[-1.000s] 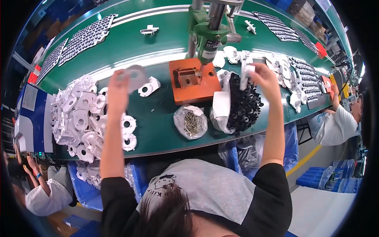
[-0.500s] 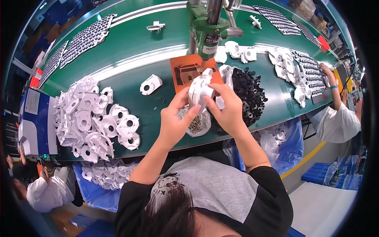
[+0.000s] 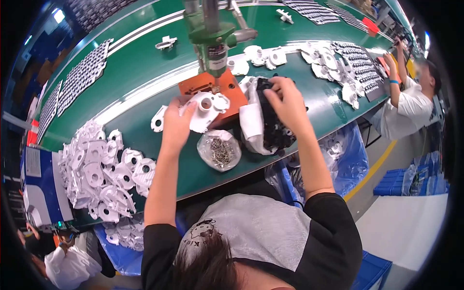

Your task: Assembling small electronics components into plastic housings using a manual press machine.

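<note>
My left hand (image 3: 178,123) is closed on the edge of a white plastic housing (image 3: 205,108) with a raised round collar, tilted in front of an orange fixture block (image 3: 236,99). My right hand (image 3: 290,101) is over a heap of small black plastic parts (image 3: 276,133) in a white bag (image 3: 251,126), its thumb and index finger apart at the heap's upper edge. Whether its fingertips touch a part is hard to see. Between the two hands, closer to me, sits a clear bag of small screws (image 3: 221,153). Just left of my left hand lies another white housing (image 3: 158,119).
A green press (image 3: 212,41) stands over the orange block. White housings (image 3: 94,166) are heaped at the left, more (image 3: 333,67) at the right. Trays of dark parts (image 3: 87,75) lie along the far side. A co-worker (image 3: 406,101) sits at the right.
My hands have parted. The left keeps the white housing, now lower and turned with its collar showing; the right has let go of it and moved to the black parts. The view has shifted.
</note>
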Motion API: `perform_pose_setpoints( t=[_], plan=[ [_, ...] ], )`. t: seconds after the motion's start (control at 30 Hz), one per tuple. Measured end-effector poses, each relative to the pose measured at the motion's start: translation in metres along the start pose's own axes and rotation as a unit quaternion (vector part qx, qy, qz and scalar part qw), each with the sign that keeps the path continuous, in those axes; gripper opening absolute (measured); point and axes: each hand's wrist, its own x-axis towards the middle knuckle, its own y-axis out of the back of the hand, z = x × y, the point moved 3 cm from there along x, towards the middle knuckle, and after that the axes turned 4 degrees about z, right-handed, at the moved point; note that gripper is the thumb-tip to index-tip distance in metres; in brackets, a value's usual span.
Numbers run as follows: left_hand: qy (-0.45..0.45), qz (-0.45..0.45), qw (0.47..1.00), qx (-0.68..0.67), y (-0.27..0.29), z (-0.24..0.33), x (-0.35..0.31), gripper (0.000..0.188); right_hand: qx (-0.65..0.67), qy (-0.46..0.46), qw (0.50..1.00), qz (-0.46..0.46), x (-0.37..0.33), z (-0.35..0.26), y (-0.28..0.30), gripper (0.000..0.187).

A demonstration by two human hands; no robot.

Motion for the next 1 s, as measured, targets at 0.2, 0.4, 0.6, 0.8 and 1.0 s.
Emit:
perform_pose_setpoints(
  t=[0.2, 0.4, 0.6, 0.8, 1.0],
  plan=[
    [-0.055, -0.019, 0.988, 0.14, -0.031, -0.013, 0.054, 0.02, -0.225, -0.151, 0.96, -0.067, 0.006, 0.179, 0.023, 0.029],
    [-0.215, -0.017, 0.897, 0.387, -0.045, -0.013, 0.057, 0.018, -0.159, -0.144, 0.976, -0.034, -0.003, 0.199, 0.013, 0.014],
    [-0.281, 0.038, 0.85, 0.444, -0.046, -0.027, 0.028, 0.017, -0.071, -0.096, 0.992, 0.039, 0.005, 0.194, 0.02, 0.019],
    [-0.32, -0.038, 0.872, 0.368, -0.042, -0.017, -0.003, 0.048, 0.219, -0.085, 0.963, -0.13, 0.05, 0.097, -0.003, 0.018],
    [-0.3, -0.014, 0.874, 0.381, -0.041, -0.016, -0.009, 0.069, 0.202, -0.039, 0.927, -0.315, 0.063, 0.006, -0.104, 0.021]
  ],
)
